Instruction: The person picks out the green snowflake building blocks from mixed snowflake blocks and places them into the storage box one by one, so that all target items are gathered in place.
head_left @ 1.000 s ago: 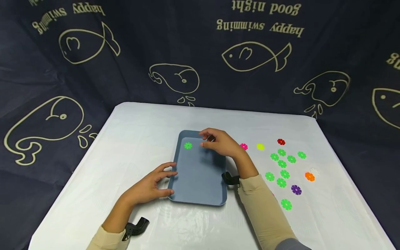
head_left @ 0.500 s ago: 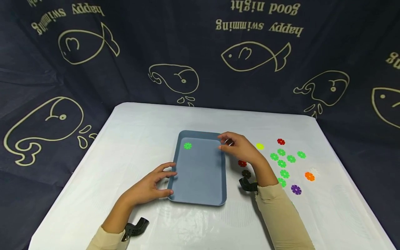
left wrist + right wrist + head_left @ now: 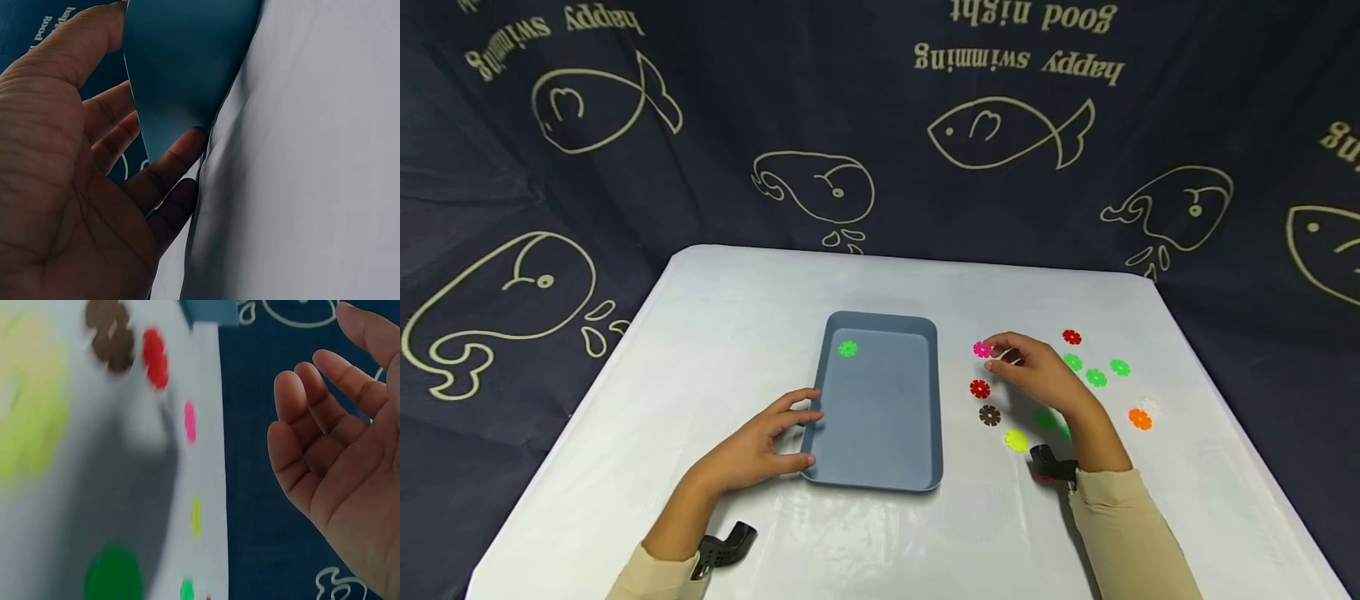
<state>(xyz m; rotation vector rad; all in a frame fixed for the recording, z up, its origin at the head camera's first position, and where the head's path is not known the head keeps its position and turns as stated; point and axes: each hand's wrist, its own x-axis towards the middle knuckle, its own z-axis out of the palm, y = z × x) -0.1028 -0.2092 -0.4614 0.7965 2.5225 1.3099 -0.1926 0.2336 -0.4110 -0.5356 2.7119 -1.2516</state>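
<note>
Evidently, the relation that matters lies at the right hand (image 3: 1036,371): the flat, notched, bright pink plastic-looking disc (image 3: 981,350) rests on the white-covered table (image 3: 865,542), just off the tips of thumb and forefinger, on the side toward the tray. Being round, the disc offers no long axis. The right hand is clearly the nearer; the left hand (image 3: 756,446) lies across the tray from it. Thumb and forefinger of the right hand stand apart, with nothing visible between them. From the head view alone, contact with the pink disc cannot be told; the right-wrist view shows the hand raised clear of the cloth.

The shallow, blue-grey rectangular tray (image 3: 880,417), its long axis running away from the person, holds one bright green notched disc (image 3: 847,348) near its far left corner. Spread fingers of the left hand rest along the tray's left edge without closing on it.

Between tray and right forearm, note a red notched disc (image 3: 980,389), a dark brown notched disc (image 3: 989,415) and a yellow notched disc (image 3: 1017,441), in a rough line toward the person. Farther right lies an orange notched disc (image 3: 1140,419).
</note>
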